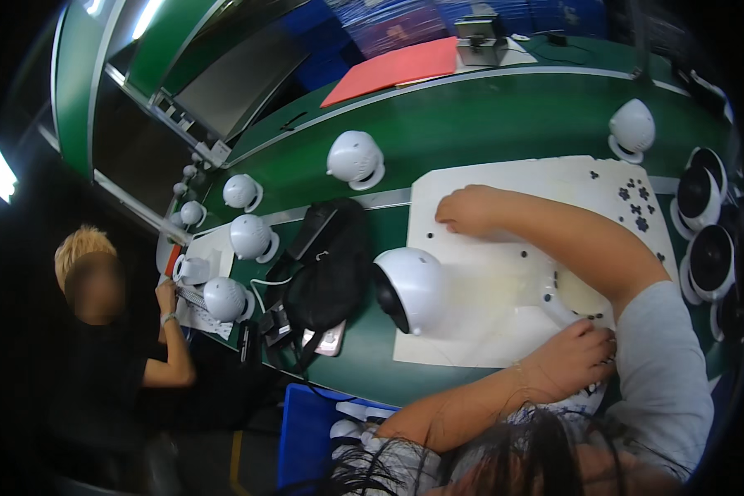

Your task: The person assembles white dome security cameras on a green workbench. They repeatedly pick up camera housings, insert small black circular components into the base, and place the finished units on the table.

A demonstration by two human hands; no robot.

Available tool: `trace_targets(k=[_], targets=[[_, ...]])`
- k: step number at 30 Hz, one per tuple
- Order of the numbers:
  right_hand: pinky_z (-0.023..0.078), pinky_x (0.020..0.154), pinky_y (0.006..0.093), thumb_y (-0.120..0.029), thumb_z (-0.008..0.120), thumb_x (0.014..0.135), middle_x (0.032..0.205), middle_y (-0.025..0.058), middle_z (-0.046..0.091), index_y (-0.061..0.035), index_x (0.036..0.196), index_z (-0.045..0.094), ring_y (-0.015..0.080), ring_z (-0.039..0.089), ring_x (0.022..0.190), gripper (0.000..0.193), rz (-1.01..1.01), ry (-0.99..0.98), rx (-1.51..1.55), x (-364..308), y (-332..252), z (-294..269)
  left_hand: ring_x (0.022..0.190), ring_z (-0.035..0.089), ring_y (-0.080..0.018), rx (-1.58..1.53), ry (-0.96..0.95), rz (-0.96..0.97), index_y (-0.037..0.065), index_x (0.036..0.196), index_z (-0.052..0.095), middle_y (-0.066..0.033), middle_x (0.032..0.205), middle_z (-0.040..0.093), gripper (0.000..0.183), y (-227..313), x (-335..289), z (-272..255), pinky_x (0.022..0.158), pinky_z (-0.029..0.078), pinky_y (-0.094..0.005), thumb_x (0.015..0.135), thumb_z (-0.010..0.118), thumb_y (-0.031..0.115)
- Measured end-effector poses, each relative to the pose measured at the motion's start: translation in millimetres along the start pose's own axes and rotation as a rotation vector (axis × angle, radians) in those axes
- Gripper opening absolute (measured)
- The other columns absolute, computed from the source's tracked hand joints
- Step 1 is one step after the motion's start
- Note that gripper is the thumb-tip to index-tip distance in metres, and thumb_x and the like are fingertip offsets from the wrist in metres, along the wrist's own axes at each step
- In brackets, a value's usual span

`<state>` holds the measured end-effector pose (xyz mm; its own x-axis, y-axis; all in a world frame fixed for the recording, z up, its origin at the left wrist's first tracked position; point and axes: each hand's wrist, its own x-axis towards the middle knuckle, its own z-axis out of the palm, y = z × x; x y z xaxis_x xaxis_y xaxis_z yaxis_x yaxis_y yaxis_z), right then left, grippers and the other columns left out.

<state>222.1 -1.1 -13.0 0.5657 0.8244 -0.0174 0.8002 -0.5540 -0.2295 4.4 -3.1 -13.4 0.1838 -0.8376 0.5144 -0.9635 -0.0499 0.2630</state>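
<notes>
A white globe-shaped device [417, 289] lies on its side on a pale sheet [463, 347], its black round face turned left. A curved white stand [560, 307] is at its right, with small black round pads [547, 298] on it. My left hand [572, 360] is closed at the near end of the stand, its fingers curled and partly hidden. My right hand [469, 211] reaches across to the sheet's far left part. Its fingers are bunched and pressed down, and whatever they may hold is hidden. A loose black pad [430, 236] lies just beside them.
Clusters of black pads [640, 223] lie at the sheet's right. More white devices [355, 159] stand around the green bench; several with black faces [711, 263] line the right. A black bag [331, 264] is left. A blue bin [296, 422] sits below. Another person [99, 347] works far left.
</notes>
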Motion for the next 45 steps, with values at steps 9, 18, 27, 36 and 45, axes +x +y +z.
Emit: trace_targets(k=[9, 18, 27, 36, 45], targets=[[0.034, 0.093, 0.0398, -0.035, 0.052, 0.084, 0.131, 0.0110, 0.040, -0.0146, 0.127, 0.041, 0.0256, 0.038, 0.121, 0.049, 0.232, 0.126, 0.014, 164, -28, 19, 0.098, 0.049, -0.0217, -0.604, 0.398, -0.543, 0.009, 0.102, 0.057, -0.0091, 0.107, 0.054, 0.038, 9, -15, 37, 0.087, 0.035, -0.0375, 0.066, 0.058, 0.019], [0.044, 0.073, 0.0400, -0.030, 0.061, 0.075, 0.098, 0.0068, 0.055, -0.0129, 0.106, 0.055, 0.0234, 0.052, 0.099, 0.036, 0.343, 0.563, -0.153, 140, 5, 2, 0.096, 0.049, -0.0218, -0.501, 0.401, -0.439, 0.008, 0.103, 0.057, -0.0084, 0.108, 0.054, 0.041, 7, -12, 35, 0.087, 0.035, -0.0366, 0.063, 0.059, 0.017], [0.046, 0.055, 0.0287, -0.027, 0.056, 0.081, 0.078, 0.0064, 0.060, -0.0044, 0.089, 0.057, 0.0135, 0.058, 0.067, 0.024, 0.532, 0.713, 0.785, -100, -16, -112, 0.093, 0.050, -0.0227, -0.188, 0.093, -0.104, 0.008, 0.105, 0.056, -0.0073, 0.108, 0.054, 0.053, -5, -11, -8, 0.085, 0.037, -0.0346, 0.052, 0.064, 0.005], [0.046, 0.038, 0.0236, -0.022, 0.055, 0.083, 0.073, 0.0068, 0.058, -0.0042, 0.102, 0.048, 0.0137, 0.059, 0.054, 0.027, 0.644, 0.628, 1.336, -267, -57, -63, 0.092, 0.056, -0.0266, -0.254, 0.182, -0.177, 0.005, 0.110, 0.056, -0.0081, 0.109, 0.058, 0.049, 18, 3, -29, 0.080, 0.045, -0.0352, 0.061, 0.061, 0.004], [0.041, 0.070, 0.0300, -0.026, 0.064, 0.077, 0.086, 0.0074, 0.053, -0.0062, 0.111, 0.049, 0.0199, 0.051, 0.079, 0.043, 0.364, 0.818, 0.443, -300, -59, -55, 0.079, 0.059, -0.0191, -0.590, 0.365, -0.631, -0.001, 0.098, 0.062, -0.0135, 0.090, 0.063, 0.025, 25, 2, -41, 0.071, 0.046, -0.0273, 0.073, 0.061, 0.000]])
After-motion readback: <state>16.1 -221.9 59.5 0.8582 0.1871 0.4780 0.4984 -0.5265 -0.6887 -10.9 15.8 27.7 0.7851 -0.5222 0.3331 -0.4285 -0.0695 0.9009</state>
